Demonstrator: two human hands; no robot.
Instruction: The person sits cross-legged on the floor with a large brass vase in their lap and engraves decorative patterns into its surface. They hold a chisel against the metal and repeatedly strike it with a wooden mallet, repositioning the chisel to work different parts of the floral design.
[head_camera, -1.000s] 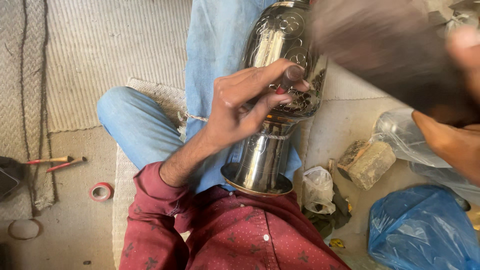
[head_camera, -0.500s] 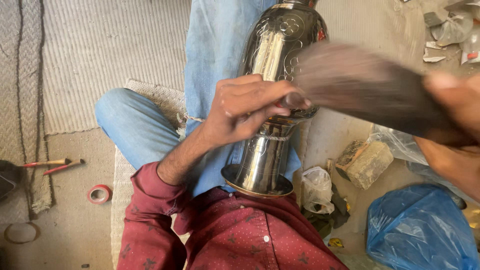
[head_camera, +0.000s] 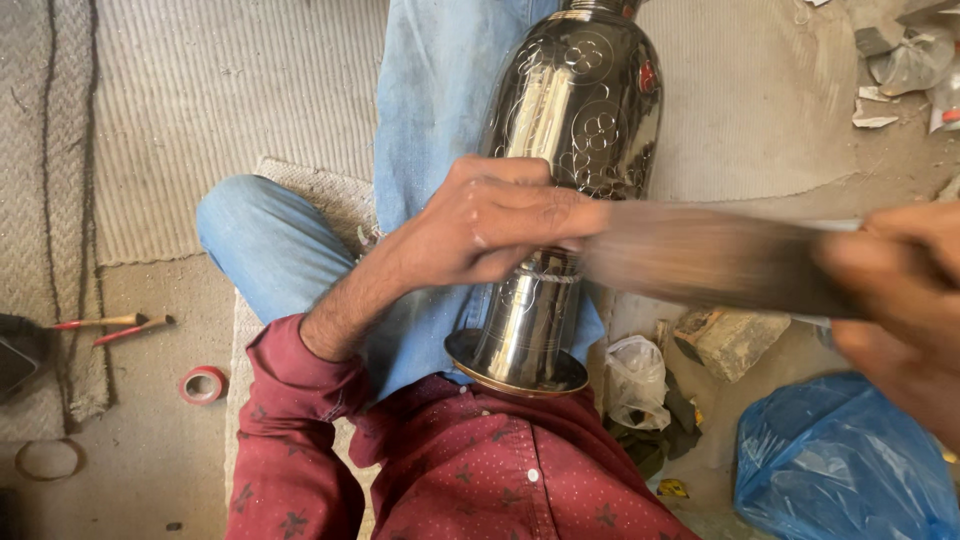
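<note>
Blurred wooden mallet swung lower than before, right hand gripping it, left hand fingers curled around engraved metal vase, woven mat, dusty floor

Person in a dark red shirt and light blue jeans, seen from above.

The shirt at lower centre carries small pale dots, white buttons and a cuffed long sleeve; the jeans look faded. Both hands appear bare.

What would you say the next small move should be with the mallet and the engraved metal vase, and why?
Probably bring the blurred mallet in the right hand down on whatever the left hand pinches against the vase. That hand sits at the narrow waist beside the mallet's head, seemingly holding a small tool there, though the tool itself cannot be made out.
</note>
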